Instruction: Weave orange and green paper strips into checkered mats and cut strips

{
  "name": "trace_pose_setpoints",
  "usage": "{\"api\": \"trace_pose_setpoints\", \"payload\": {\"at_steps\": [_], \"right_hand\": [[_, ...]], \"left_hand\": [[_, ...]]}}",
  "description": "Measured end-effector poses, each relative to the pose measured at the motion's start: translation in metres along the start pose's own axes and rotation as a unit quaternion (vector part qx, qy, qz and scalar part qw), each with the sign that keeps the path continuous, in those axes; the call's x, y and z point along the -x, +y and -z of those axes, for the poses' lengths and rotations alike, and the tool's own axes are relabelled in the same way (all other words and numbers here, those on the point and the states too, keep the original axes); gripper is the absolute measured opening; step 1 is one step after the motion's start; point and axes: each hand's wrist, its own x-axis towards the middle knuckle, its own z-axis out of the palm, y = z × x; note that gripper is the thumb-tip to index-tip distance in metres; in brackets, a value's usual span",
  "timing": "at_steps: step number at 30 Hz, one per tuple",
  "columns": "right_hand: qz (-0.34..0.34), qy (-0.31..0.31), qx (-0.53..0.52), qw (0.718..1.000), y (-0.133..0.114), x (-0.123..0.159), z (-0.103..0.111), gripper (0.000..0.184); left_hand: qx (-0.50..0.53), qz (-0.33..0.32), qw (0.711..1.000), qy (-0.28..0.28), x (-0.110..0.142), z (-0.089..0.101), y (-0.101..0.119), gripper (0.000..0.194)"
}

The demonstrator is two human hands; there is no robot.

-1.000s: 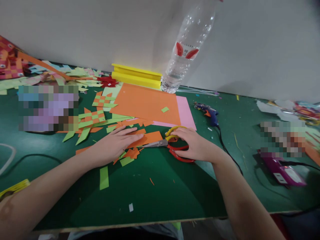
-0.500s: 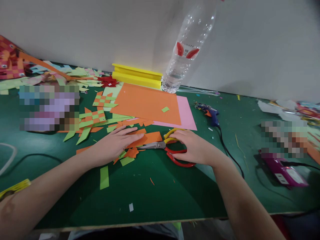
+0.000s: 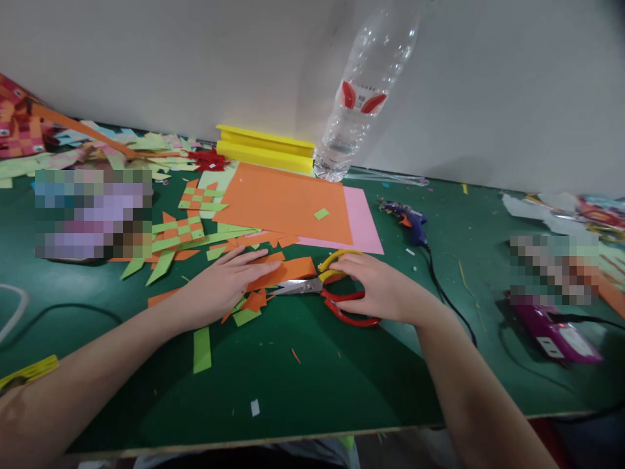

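Note:
My left hand point(image 3: 224, 283) lies flat, fingers stretched out, pressing on an orange paper piece point(image 3: 293, 268) on the green table point(image 3: 312, 384). My right hand point(image 3: 378, 286) is curled around the red and yellow handles of a pair of scissors point(image 3: 325, 290) that lies on the table, blades pointing left toward the orange piece. Orange and green paper scraps point(image 3: 251, 306) lie under and around my left hand.
A large orange sheet point(image 3: 288, 202) over a pink sheet point(image 3: 364, 221) lies beyond the hands. A clear plastic bottle point(image 3: 364, 91) and yellow strips point(image 3: 266, 148) stand by the wall. Woven paper pieces point(image 3: 188, 221) lie left, a blue glue gun point(image 3: 410, 221) with cord right, a purple device point(image 3: 554, 332) far right.
The scissors and my right hand have shifted slightly left, blades closer to the orange piece. My left hand stays flat in place.

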Motion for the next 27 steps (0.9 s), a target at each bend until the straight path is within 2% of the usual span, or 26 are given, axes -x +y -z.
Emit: {"api": "trace_pose_setpoints", "payload": {"at_steps": [4, 8, 10, 13, 16, 18, 27], "right_hand": [[-0.003, -0.001, 0.007, 1.000, 0.000, -0.002, 0.000, 0.030], [-0.008, -0.003, 0.007, 1.000, 0.003, -0.002, 0.000, 0.033], [-0.011, -0.005, 0.004, 1.000, 0.004, -0.001, 0.000, 0.033], [-0.022, -0.008, 0.005, 1.000, 0.004, 0.000, 0.001, 0.035], [-0.055, -0.008, 0.001, 0.998, 0.004, 0.003, 0.002, 0.038], [-0.077, -0.007, -0.003, 0.997, 0.004, 0.004, 0.003, 0.040], [-0.073, 0.000, -0.013, 0.997, 0.016, 0.009, 0.012, 0.042]], "left_hand": [[0.041, 0.025, 0.999, 0.026, -0.004, -0.001, 0.012, 0.057], [0.105, 0.049, 0.983, 0.144, 0.000, 0.004, 0.013, 0.043], [0.083, 0.012, 0.983, 0.162, 0.005, 0.007, 0.006, 0.037], [0.025, -0.042, 0.991, 0.121, 0.008, 0.007, -0.005, 0.030], [-0.015, -0.062, 0.994, 0.083, 0.008, 0.004, -0.008, 0.036], [-0.030, -0.068, 0.994, 0.078, 0.007, 0.001, -0.007, 0.038], [-0.035, -0.024, 0.995, 0.087, 0.005, -0.008, -0.006, 0.040]]}}
